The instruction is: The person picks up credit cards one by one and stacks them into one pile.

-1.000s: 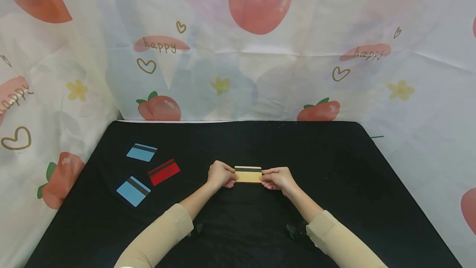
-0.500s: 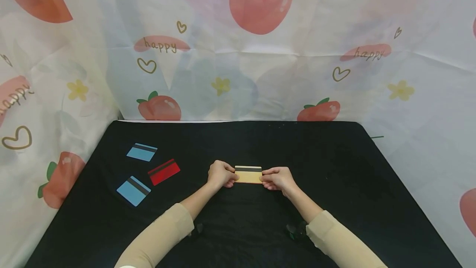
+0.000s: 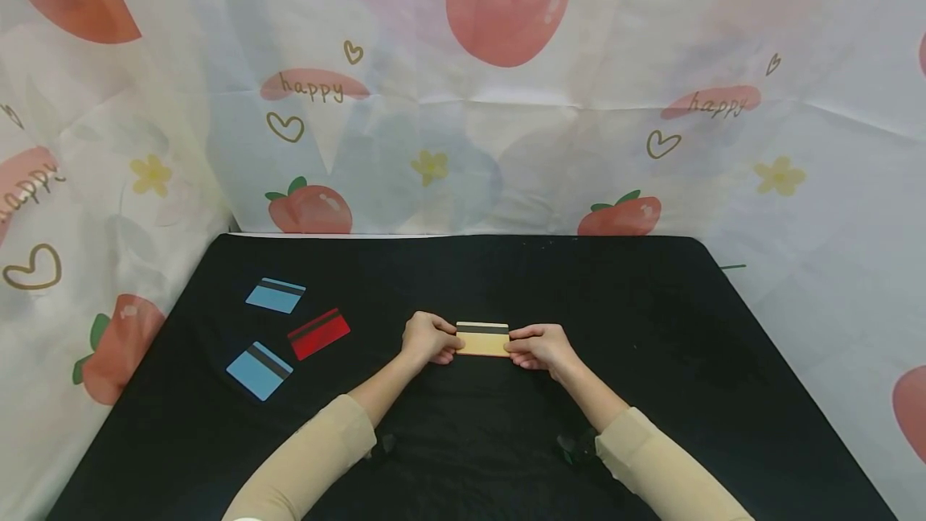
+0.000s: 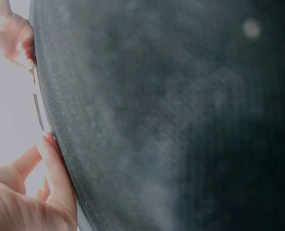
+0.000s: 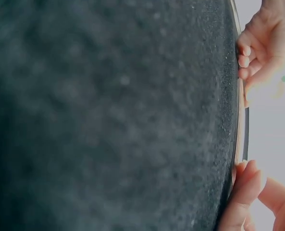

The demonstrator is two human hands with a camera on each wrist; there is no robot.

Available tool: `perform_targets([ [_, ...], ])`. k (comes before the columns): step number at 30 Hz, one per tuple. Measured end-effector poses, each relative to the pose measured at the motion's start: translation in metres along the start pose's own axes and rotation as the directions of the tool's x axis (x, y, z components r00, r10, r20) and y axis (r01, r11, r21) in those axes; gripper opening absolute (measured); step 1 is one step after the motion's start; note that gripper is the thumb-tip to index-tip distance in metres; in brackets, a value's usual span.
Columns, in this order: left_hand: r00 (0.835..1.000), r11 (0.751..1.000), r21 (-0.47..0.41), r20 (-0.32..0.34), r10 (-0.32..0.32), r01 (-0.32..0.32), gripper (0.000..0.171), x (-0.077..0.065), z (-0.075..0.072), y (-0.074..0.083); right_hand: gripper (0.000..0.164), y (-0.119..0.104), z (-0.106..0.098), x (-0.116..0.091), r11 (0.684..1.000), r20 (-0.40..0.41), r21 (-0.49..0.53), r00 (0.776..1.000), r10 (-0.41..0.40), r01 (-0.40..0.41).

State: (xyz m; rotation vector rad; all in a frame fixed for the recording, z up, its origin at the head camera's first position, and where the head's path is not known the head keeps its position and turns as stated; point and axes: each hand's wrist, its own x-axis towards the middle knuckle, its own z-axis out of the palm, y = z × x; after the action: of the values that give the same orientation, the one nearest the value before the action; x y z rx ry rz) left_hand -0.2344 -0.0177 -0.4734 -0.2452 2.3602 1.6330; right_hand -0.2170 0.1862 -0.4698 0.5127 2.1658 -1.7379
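A yellow bank card (image 3: 482,342) with a dark magnetic stripe along its far side lies between both hands in the head view. My left hand (image 3: 428,338) pinches its left end between thumb and fingers. At the opposite end, my right hand (image 3: 542,347) holds it the same way. In the right wrist view the card's edge (image 5: 240,130) appears as thin layered lines low against the black cloth; whether several cards are stacked there I cannot tell. The left wrist view shows my left fingertips (image 4: 47,139) at the card's near end, with the stripe seen very obliquely.
On the left of the black-covered table (image 3: 651,328) lie a blue card (image 3: 275,298), a red card (image 3: 318,336) and another blue card (image 3: 256,375), stripe sides up. A printed fabric curtain (image 3: 506,143) borders the table's back and sides.
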Motion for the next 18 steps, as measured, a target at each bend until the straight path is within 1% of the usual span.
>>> perform_targets([
  [3, 0.999, 1.000, -0.005, 0.036, -0.012, 0.012, 0.018, 0.000, -0.003, 0.001, 0.030, -0.002, -0.003, 0.000, 1.000, 0.035, -0.012, 0.999, 0.011, -0.011],
  [6, 0.995, 0.999, -0.005, 0.093, -0.041, 0.041, 0.022, 0.000, -0.009, 0.002, 0.029, -0.006, -0.008, 0.001, 0.998, 0.089, -0.059, 0.996, 0.027, -0.022],
  [8, 0.988, 0.997, -0.008, 0.141, -0.068, 0.070, 0.025, -0.001, -0.014, 0.002, 0.028, -0.010, -0.012, 0.001, 0.994, 0.124, -0.101, 0.991, 0.048, -0.035],
  [10, 0.977, 0.994, -0.025, 0.188, -0.100, 0.107, 0.029, -0.002, -0.021, 0.003, 0.030, -0.016, -0.016, 0.002, 0.988, 0.165, -0.151, 0.984, 0.064, -0.039],
  [14, 0.958, 0.981, -0.104, 0.252, -0.135, 0.165, 0.032, -0.004, -0.037, 0.004, 0.032, -0.028, -0.019, 0.003, 0.980, 0.199, -0.195, 0.976, 0.087, -0.047],
  [15, 0.956, 0.976, -0.130, 0.259, -0.139, 0.177, 0.031, -0.005, -0.041, 0.004, 0.033, -0.031, -0.020, 0.003, 0.979, 0.205, -0.198, 0.975, 0.084, -0.042],
  [18, 0.956, 0.962, -0.195, 0.259, -0.139, 0.193, 0.031, -0.007, -0.051, 0.002, 0.034, -0.038, -0.020, 0.003, 0.983, 0.211, -0.183, 0.975, 0.070, -0.031],
])
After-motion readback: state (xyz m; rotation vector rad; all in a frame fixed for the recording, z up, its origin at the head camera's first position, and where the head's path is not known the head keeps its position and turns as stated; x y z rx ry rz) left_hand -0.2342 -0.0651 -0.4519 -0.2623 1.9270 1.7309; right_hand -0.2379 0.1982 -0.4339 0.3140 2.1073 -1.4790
